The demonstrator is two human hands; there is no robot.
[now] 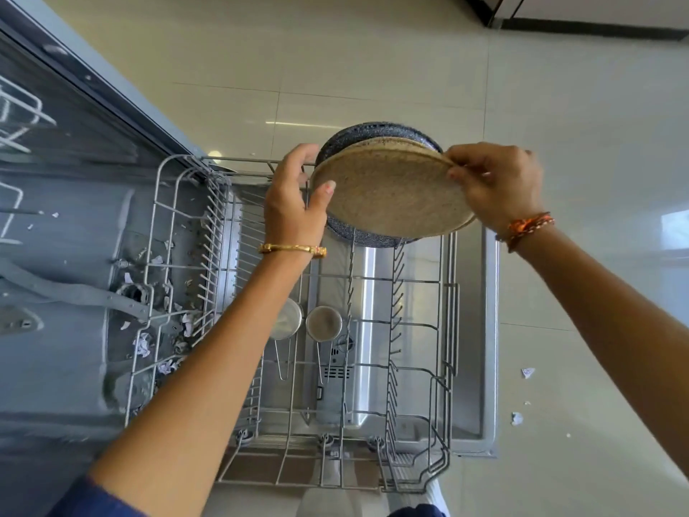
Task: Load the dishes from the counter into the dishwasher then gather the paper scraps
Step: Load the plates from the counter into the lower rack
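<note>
Plates (391,192) held over rack (445,330) far edge, left hand (294,203) and right hand (499,184) fingers pinching opposite rims. Risk: slipping if pinch loosens, chipping against tines.

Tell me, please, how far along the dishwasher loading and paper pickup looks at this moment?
Loading is under way: two steel cups already sit in the lower rack. In hand, the left hand and right hand hold a beige plate in front of a dark speckled plate at the rack's far end. Still left: paper scraps on the floor and inside the tub. The counter is out of view.
</note>
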